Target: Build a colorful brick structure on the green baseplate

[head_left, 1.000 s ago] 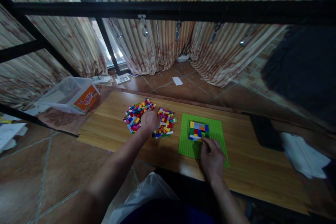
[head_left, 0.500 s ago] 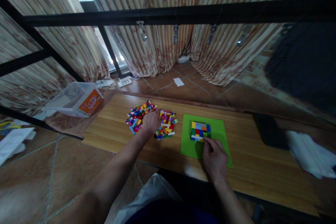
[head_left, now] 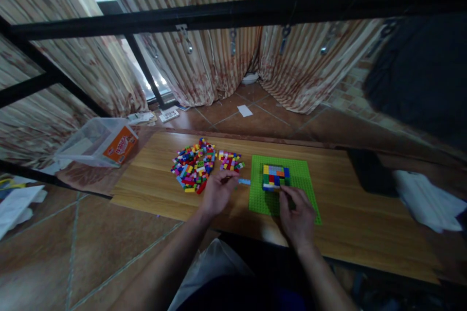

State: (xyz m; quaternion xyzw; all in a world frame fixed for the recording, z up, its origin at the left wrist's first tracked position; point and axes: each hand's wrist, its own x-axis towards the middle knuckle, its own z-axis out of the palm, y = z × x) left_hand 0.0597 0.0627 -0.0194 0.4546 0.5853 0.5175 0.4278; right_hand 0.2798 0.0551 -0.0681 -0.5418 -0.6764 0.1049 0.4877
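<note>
My left hand [head_left: 220,193] is closed, thumb and fingers pinching one end of a long light blue brick [head_left: 244,181] left of the green baseplate [head_left: 303,194]. A rectangular brick build [head_left: 276,177] in white, blue, red, yellow, orange and green stands on the baseplate. At its near right corner are the pinched fingertips of my right hand [head_left: 297,214]; whatever lies between them is hidden. A large pile of mixed toy bricks [head_left: 193,165] lies beyond my left hand, with a smaller cluster [head_left: 230,159] beside it, partly covered by that hand.
All this rests on a long wooden table [head_left: 146,182]. A clear plastic box [head_left: 97,141] with an orange label stands off the left end. A dark flat object [head_left: 370,172] and a white crumpled packet [head_left: 428,199] are at the right. Black metal bars cross in front of curtains.
My left hand has come back from the brick pile, moving right and nearer to me, with a light blue brick now at its fingertips. My right hand stays by the build.
</note>
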